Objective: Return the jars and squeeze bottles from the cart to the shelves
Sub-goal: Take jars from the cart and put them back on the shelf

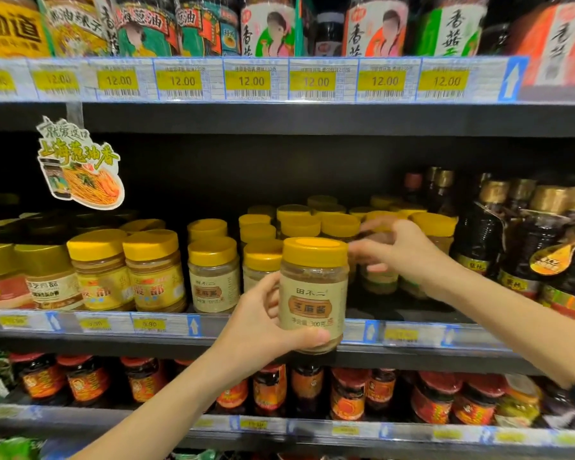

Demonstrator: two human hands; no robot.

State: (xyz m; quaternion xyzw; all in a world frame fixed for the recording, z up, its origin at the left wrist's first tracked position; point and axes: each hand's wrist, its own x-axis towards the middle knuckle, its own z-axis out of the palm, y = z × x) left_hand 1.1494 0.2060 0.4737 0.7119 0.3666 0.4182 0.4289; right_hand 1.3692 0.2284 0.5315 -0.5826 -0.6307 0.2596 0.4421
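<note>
Jar (pixel 314 293) with a yellow lid and a beige label was upright in the left hand (pixel 259 330), whose fingers wrapped its left side while the thumb pressed across its base. It was held in the air just in front of the middle shelf (pixel 97 327), its bottom level with that shelf's price strip, and was not resting on anything. Behind it on the same shelf stood the matching jars (pixel 213 273), several rows deep, with the same yellow lids and pale labels. The right hand (pixel 402 250) reached in among those jars to the right of the held one, its fingers spread and blurred; whether it gripped one of them or only touched them could not be told. To the left of the matching jars stood the yellow-label jars (pixel 153 270), wider and also yellow-lidded. To the far right on that shelf stood the dark bottles (pixel 518 234) with gold caps. A paper sign (pixel 80 164) showing noodles hung from the upper shelf (pixel 279 117), whose front carried yellow price tags (pixel 251 82) reading 12.00. On the lower shelf (pixel 312 426) stood the red-lidded jars (pixel 346 396) with orange and red labels.
</note>
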